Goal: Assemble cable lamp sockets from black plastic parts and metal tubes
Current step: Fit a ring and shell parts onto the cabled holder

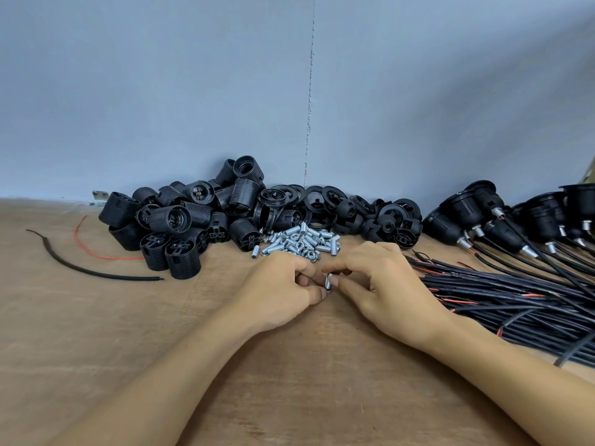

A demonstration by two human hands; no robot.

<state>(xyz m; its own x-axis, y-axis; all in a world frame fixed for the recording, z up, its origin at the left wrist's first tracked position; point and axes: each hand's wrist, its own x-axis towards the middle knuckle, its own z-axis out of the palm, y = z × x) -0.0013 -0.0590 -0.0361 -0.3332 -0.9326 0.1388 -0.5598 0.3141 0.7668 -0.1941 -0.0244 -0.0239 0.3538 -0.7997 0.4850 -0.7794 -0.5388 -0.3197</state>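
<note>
Your left hand [280, 286] and right hand [381, 280] both pinch one metal tube [327, 282] between fingertips, low over the worktop [96, 317], just in front of the tube pile [299, 241]. Black socket parts [180, 220] sit behind.

Reference point: the grip, where the left hand [283, 286] and right hand [381, 281] meet on the table [322, 365], both pinching one held tube [327, 282]; directly behind the grip lies the pile of metal tubes [299, 241]; behind and left, the heap of socket bodies [190, 217]; behind and right, the rings and caps [354, 210]; further right, the assembled sockets [467, 204] near the wall [193, 91], their cable bundle [502, 294] passing just right of the right hand; well left of the grip lie a loose cable [106, 275] and a thin wire [122, 258].
</note>
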